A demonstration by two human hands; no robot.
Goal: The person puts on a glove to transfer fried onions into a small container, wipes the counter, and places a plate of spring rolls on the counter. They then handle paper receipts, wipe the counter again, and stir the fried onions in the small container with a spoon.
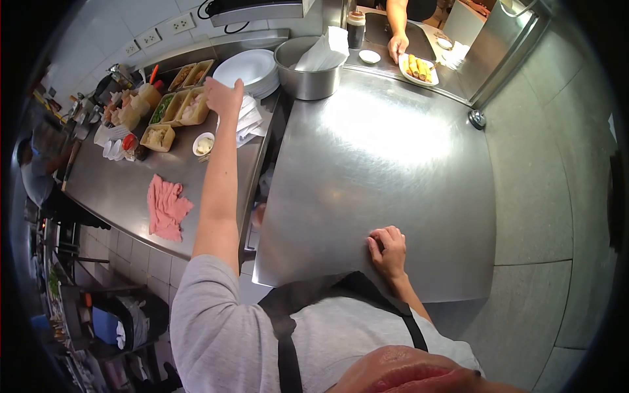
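Observation:
My left hand (pixel 225 99) is stretched out over the counter, between the food containers and a stack of white plates (pixel 246 71). Its thumb stands apart from the bent fingers, and I see nothing held. Beside it are a tub of pale food (pixel 194 108) and folded white cloths or napkins (pixel 249 121). Below the wrist sits a small white bowl (pixel 204 144) with a pale, creamy content. My right hand (pixel 389 250) rests on the steel table (pixel 373 177), fingers loosely bent and thumb a little apart, with nothing visible in it.
A steel pot (pixel 306 78) holding white paper stands at the table's back. Beyond, another person's hand touches a plate of rolls (pixel 419 69). A call bell (pixel 477 119) sits at the right edge. On the left counter lie a pink cloth (pixel 167 206) and squeeze bottles (pixel 149 96).

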